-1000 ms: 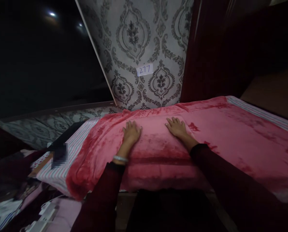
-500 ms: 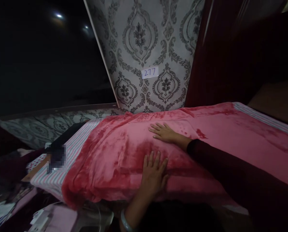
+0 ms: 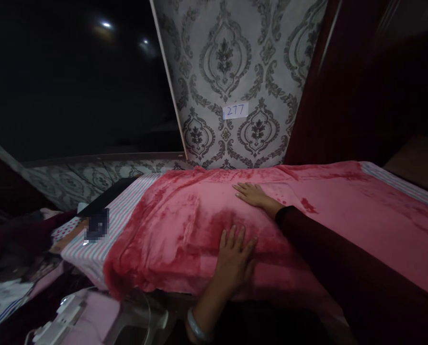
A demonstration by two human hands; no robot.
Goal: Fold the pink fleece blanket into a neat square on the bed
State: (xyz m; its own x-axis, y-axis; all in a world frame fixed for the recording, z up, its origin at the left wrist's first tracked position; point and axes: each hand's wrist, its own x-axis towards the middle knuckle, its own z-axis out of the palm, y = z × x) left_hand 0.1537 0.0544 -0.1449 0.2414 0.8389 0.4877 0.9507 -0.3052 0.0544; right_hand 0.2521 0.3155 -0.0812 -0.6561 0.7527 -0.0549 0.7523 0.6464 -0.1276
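Observation:
A plush pink-red blanket (image 3: 163,239) lies spread over a surface, with a thicker raised patch, seemingly a folded part, under my hands. My left hand (image 3: 235,261), with a bangle at the wrist, rests flat on its near side, fingers apart and pointing away from me. Farther back, my right hand (image 3: 252,194) lies palm down on the upper part of the raised patch, fingers stretched to the left. A dark sleeve covers that arm. Neither hand grips anything. Striped cloth (image 3: 128,211) shows beneath the blanket at the left.
A blurred dark item (image 3: 97,225) lies on the striped cloth. A white power strip (image 3: 61,318) sits on a pink surface at the lower left, near piled clothes. Behind stand a large dark screen (image 3: 73,96) and a patterned wall with a paper label (image 3: 235,110).
The view has shifted slightly, so the scene sits farther right. Both hands stay flat on nearly the same spots of the blanket.

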